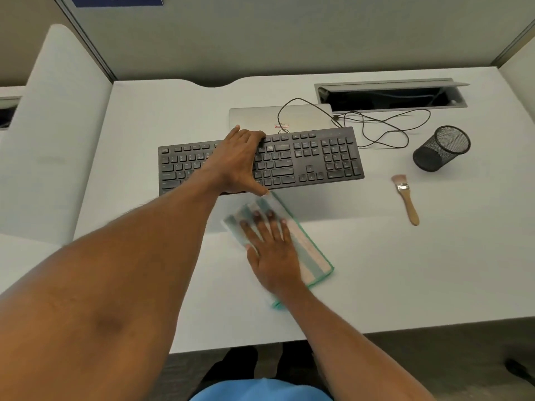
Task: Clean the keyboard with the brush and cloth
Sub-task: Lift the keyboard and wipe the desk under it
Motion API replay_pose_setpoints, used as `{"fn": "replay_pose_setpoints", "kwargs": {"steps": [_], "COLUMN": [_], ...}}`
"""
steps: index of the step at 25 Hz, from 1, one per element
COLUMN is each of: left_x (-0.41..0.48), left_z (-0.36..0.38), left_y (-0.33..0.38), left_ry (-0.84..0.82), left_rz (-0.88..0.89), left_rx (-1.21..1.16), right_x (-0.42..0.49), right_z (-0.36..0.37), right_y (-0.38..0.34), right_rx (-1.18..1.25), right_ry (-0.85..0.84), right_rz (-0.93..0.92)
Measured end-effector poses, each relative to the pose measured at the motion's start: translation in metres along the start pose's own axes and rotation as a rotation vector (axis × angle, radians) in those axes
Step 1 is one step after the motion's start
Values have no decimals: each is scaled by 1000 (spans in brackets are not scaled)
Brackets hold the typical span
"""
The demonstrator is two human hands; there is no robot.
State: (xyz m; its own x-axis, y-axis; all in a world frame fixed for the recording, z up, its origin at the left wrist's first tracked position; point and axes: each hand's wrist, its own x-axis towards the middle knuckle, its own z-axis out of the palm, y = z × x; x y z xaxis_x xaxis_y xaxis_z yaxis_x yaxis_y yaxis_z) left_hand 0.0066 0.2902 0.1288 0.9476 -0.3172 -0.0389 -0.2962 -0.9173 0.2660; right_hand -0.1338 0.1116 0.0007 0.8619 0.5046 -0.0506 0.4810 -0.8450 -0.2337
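A black keyboard [312, 157] lies across the middle of the white desk. My left hand [237, 160] spans its middle, fingers curled over the far edge and thumb at the near edge, gripping it. Just in front of the keyboard lies a striped cloth [307, 253] with a green hem. My right hand [272, 250] presses flat on the cloth with fingers spread; the cloth looks blurred. A wooden-handled brush [406, 198] with pale bristles lies on the desk to the right, apart from both hands.
A closed silver laptop [260, 118] sits behind the keyboard, with a black cable [385, 131] looping to an open cable tray [390, 95]. A black mesh pen cup [441, 147] stands at the right. The white desk [405, 270] ends at a near edge; partition walls stand behind.
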Motion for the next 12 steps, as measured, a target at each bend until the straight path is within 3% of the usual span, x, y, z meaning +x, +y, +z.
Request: {"fn": "replay_pose_setpoints", "kwargs": {"steps": [7,10,12], "left_x": [-1,-5,-8], "left_z": [1,5,8], "left_y": [-2,-11,-16], "left_ry": [16,21,23], "left_rz": [3,-13,-27], "left_rx": [9,15,15], "right_x": [-65,-96,-100], "right_z": [-20,-11,-5], "right_y": [130,106,68], "right_rx": [-50,-7,45], "right_ry": [93,108,101], "right_rz": [588,806,826]}}
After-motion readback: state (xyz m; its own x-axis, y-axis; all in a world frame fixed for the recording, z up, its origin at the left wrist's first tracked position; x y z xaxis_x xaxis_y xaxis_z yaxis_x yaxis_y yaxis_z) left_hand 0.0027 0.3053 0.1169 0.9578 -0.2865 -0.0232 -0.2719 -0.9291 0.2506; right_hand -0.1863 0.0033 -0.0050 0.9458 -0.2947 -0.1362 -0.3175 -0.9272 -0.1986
